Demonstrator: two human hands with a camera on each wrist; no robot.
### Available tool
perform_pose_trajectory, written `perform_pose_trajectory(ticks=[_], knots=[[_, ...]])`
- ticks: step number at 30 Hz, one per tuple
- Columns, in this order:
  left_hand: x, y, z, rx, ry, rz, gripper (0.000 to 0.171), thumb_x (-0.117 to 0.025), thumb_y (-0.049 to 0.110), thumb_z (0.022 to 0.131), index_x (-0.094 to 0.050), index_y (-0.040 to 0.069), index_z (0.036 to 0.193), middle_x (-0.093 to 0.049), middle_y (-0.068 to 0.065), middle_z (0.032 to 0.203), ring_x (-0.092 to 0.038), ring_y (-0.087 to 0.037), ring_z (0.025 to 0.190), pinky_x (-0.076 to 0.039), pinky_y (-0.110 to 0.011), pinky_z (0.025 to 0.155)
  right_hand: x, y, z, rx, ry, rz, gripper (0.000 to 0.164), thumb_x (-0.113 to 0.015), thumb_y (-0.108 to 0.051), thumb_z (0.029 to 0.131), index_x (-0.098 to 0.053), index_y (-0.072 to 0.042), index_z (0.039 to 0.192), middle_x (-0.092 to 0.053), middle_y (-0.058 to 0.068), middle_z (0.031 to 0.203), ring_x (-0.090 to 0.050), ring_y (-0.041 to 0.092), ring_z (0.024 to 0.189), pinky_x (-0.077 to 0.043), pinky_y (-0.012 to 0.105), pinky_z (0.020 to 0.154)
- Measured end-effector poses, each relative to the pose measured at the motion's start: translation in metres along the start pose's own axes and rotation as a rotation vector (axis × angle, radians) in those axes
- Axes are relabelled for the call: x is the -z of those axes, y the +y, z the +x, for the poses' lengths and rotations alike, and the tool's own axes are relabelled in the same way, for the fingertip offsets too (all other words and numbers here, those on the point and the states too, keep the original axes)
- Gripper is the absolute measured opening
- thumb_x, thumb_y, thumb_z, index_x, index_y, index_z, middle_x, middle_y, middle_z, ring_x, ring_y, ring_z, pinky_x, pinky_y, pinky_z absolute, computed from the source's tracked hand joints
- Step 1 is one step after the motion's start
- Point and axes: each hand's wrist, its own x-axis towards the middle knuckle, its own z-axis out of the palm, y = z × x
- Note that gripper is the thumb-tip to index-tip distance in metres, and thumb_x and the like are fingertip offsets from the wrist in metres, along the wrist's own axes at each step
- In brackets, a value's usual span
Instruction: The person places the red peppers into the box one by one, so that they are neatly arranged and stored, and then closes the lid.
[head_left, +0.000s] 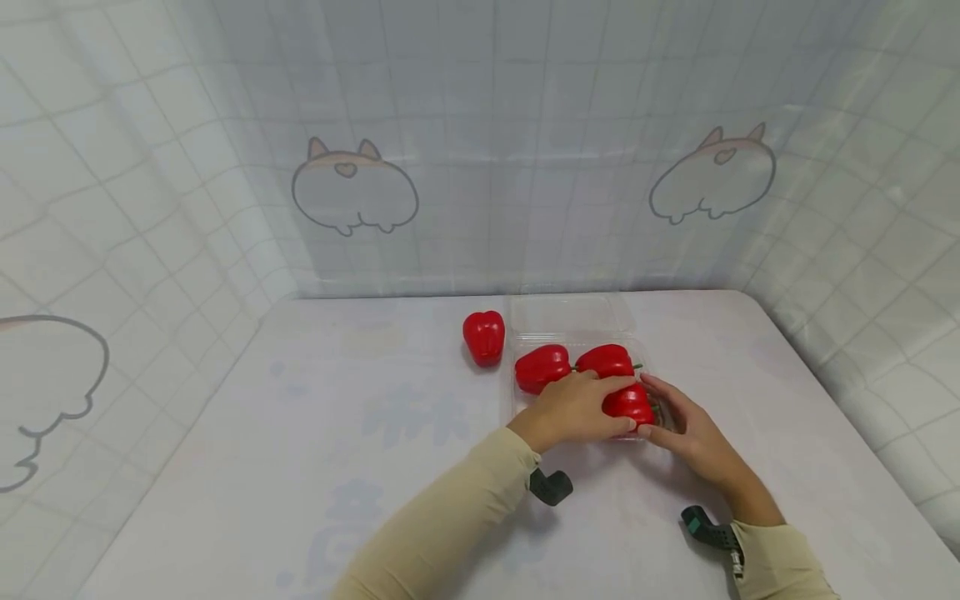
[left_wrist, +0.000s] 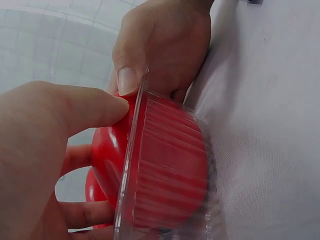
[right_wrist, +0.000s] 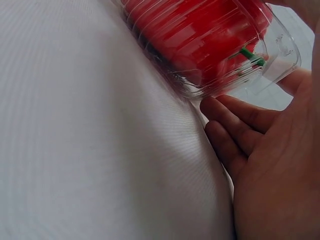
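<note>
A clear plastic clamshell box [head_left: 572,315] stands with its lid folded back, red bell peppers inside. Two peppers, the back left one [head_left: 542,369] and the back right one [head_left: 604,361], lie behind my left hand [head_left: 576,407]. That hand holds the front right pepper [head_left: 630,404], thumb near the front rim, fingers over its far side. My right hand [head_left: 697,442] grips the box's right end, its thumb at the front corner beside the left thumb. In the right wrist view a green stem [right_wrist: 252,57] shows through the box wall [right_wrist: 280,55]. My left hand hides the front left of the box.
Another red bell pepper [head_left: 483,337] lies on the white table cover [head_left: 337,433], left of the box. A pale curtain [head_left: 525,167] with a grid pattern hangs behind the table and along both sides. Dark wrist devices [head_left: 551,487] sit below both hands.
</note>
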Motion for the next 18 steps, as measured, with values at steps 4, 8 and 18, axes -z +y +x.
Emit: perform_pose_trajectory(ticks=[4, 8, 18], knots=[[-0.001, -0.001, 0.000, 0.003, 0.001, 0.002, 0.073, -0.071, 0.057, 0.084, -0.044, 0.040, 0.150, -0.058, 0.005, 0.130, -0.053, -0.014, 0.116, -0.056, -0.036, 0.083, -0.001, -0.001, 0.000, 0.008, 0.003, 0.007, 0.080, -0.074, -0.027, 0.089, -0.033, -0.019, 0.157, -0.036, 0.012, 0.157, -0.028, 0.037, 0.145, -0.027, 0.006, 0.097], [-0.004, -0.006, -0.001, 0.000, -0.011, -0.001, 0.074, -0.068, 0.059, 0.087, -0.039, 0.042, 0.153, -0.057, 0.004, 0.132, -0.053, -0.014, 0.117, -0.056, -0.037, 0.085, -0.002, -0.001, 0.000, 0.011, 0.004, 0.020, 0.078, -0.073, -0.027, 0.090, -0.033, -0.018, 0.157, -0.037, 0.013, 0.157, -0.030, 0.038, 0.144, -0.027, 0.006, 0.097], [0.002, -0.019, -0.014, -0.042, 0.040, -0.043, 0.070, -0.065, 0.054, 0.091, -0.038, 0.040, 0.154, -0.058, 0.002, 0.136, -0.054, -0.015, 0.120, -0.056, -0.037, 0.086, -0.004, 0.000, -0.001, 0.019, 0.015, 0.030, 0.076, -0.072, -0.026, 0.091, -0.034, -0.015, 0.156, -0.038, 0.014, 0.155, -0.030, 0.038, 0.144, -0.027, 0.006, 0.098]])
